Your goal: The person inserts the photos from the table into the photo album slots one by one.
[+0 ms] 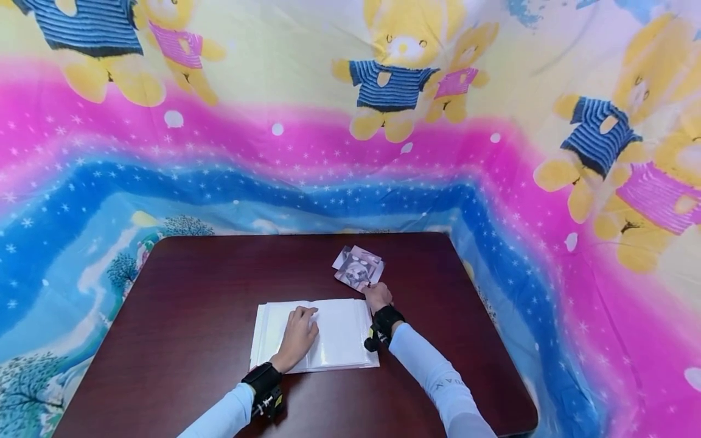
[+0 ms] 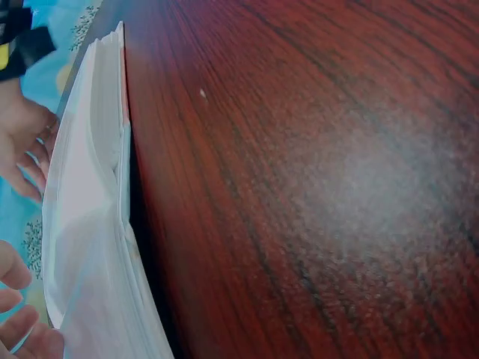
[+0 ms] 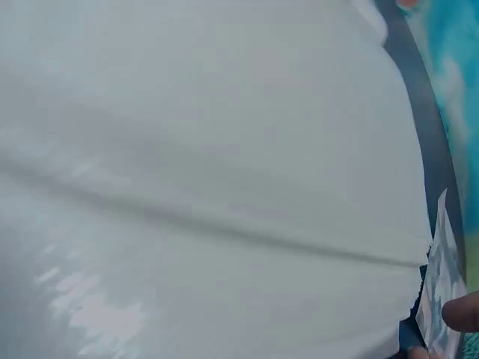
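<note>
left hand (image 1: 298, 331): rests flat on the open white album with clear plastic sleeve pages (image 1: 339, 331), fingers fairly straight, pinning the left page; grips nothing.
right hand (image 1: 376, 296): at the near corner of the small stack of glossy printed photos (image 1: 358, 267); fingertips seem to pinch or press that corner, but how firmly i cannot tell. in the right wrist view a fingertip (image 3: 460, 313) touches a photo edge (image 3: 438, 299).
album: lies open near the front middle of the dark reddish-brown wooden table (image 1: 191, 292), its page block seen edge-on in the left wrist view (image 2: 90, 224).
photos: just beyond the album's far right corner, fanned unevenly, not overlapping the album.
surroundings: a bright teddy-bear print cloth (image 1: 493, 152) drapes behind and beside the table.
risk, picking: the prints are thin and slick, so more than one may lift together, or the top one may skate away.
risk, album: if the flat hand eases off, the sleeve pages may spring or flip.
risk, bending: a corner pinch could crease the print.
</note>
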The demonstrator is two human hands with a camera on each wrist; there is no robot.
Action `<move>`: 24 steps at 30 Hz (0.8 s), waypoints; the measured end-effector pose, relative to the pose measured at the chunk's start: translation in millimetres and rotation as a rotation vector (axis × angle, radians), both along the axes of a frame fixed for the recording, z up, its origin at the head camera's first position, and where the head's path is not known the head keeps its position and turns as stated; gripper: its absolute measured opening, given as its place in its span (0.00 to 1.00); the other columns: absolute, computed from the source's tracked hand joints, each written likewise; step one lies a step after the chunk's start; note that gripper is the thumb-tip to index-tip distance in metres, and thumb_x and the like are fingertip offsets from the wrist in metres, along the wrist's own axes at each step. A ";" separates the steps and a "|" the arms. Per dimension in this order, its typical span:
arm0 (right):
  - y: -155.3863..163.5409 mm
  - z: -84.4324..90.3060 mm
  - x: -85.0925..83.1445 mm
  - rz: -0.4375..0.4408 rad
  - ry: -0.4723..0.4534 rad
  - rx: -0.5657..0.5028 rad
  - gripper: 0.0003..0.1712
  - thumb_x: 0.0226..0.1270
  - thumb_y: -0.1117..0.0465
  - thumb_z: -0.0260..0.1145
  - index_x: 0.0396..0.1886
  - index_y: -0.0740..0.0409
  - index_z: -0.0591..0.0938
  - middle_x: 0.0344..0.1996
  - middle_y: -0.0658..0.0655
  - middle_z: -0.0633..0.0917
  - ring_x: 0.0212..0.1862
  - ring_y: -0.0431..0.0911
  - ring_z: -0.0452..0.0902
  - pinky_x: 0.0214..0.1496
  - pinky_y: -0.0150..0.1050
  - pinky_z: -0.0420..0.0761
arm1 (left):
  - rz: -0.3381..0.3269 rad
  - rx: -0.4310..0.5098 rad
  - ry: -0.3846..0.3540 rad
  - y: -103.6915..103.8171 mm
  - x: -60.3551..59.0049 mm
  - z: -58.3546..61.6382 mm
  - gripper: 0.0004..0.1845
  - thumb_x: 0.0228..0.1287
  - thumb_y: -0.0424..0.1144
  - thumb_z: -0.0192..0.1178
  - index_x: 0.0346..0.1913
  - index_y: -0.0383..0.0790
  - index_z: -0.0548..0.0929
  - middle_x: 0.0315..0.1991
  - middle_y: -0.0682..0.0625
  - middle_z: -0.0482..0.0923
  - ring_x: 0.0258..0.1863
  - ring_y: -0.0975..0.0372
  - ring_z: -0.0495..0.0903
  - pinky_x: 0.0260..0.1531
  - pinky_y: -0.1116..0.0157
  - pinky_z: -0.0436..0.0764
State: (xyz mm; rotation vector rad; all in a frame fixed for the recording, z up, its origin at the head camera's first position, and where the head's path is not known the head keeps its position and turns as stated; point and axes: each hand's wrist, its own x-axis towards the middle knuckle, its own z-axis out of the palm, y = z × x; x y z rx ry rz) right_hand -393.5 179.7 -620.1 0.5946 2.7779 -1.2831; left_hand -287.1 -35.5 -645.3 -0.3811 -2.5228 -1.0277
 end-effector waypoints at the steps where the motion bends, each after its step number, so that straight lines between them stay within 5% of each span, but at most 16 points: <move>1: -1.6 0.2 -1.4 -0.020 -0.045 0.026 0.16 0.66 0.54 0.66 0.41 0.64 0.82 0.39 0.62 0.83 0.47 0.60 0.76 0.54 0.56 0.70 | -0.005 0.004 -0.014 0.1 0.9 -0.3 0.16 0.59 0.23 0.61 0.51 0.26 0.81 0.41 0.39 0.74 0.39 0.50 0.72 0.38 0.56 0.74; 10: -24.7 -4.1 -18.6 -0.140 -0.181 0.106 0.40 0.62 0.44 0.69 0.56 0.76 0.71 0.50 0.75 0.72 0.54 0.68 0.65 0.57 0.60 0.66 | -0.019 0.009 -0.056 -4.9 4.2 -3.1 0.15 0.59 0.23 0.61 0.50 0.27 0.82 0.41 0.39 0.75 0.40 0.50 0.72 0.39 0.56 0.73; 16: -29.6 -7.1 -27.7 -0.222 -0.214 0.115 0.27 0.64 0.55 0.67 0.49 0.75 0.73 0.47 0.74 0.71 0.51 0.67 0.65 0.55 0.58 0.67 | -0.016 -0.012 -0.060 -10.2 3.3 -3.9 0.13 0.57 0.23 0.62 0.47 0.28 0.84 0.41 0.40 0.75 0.39 0.51 0.72 0.39 0.57 0.73; 24: -27.3 3.4 -19.3 -0.097 -0.193 0.136 0.21 0.68 0.58 0.58 0.48 0.74 0.78 0.52 0.75 0.75 0.54 0.68 0.68 0.55 0.59 0.70 | -0.005 0.001 -0.043 -15.9 3.0 -4.5 0.14 0.53 0.22 0.63 0.45 0.29 0.85 0.39 0.40 0.75 0.37 0.50 0.72 0.37 0.57 0.72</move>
